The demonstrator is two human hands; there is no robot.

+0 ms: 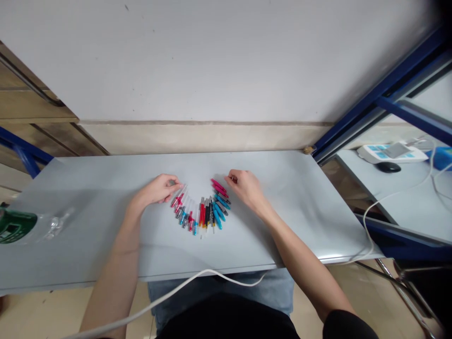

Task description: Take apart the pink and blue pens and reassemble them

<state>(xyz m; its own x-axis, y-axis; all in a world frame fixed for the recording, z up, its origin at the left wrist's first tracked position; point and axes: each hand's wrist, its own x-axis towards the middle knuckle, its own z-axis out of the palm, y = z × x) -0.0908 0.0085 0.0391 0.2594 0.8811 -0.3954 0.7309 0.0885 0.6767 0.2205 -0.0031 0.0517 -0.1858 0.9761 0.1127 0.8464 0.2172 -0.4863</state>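
Left grip [158, 189], thumb and forefinger curled in close, right at the upper end of the clear-barrelled pen parts [179, 204]! Fingertips meet the outermost one, though whether they truly clasp it, I cannot tell. Over on the other side, my right grip [246, 184] is bunched narrow, just beside the pink pieces [219, 187]; whatever may sit inside those folded fingers is hidden from me.

And what a line-up between them! Pen parts spread in a curve on the grey bench [254, 235], bowed towards me, open towards the wall [219, 66]. Clear barrels with pink, blue and dark ends run down the left; slim red sticks [202, 212] and black sticks [207, 212] stand side by side in the middle; blue pieces [217, 214] and grey ones climb the right, up to the pink. Out wide left, a green-labelled bottle [17, 226] lies on its side; nearest me, a white cable [208, 271] loops past the front edge.
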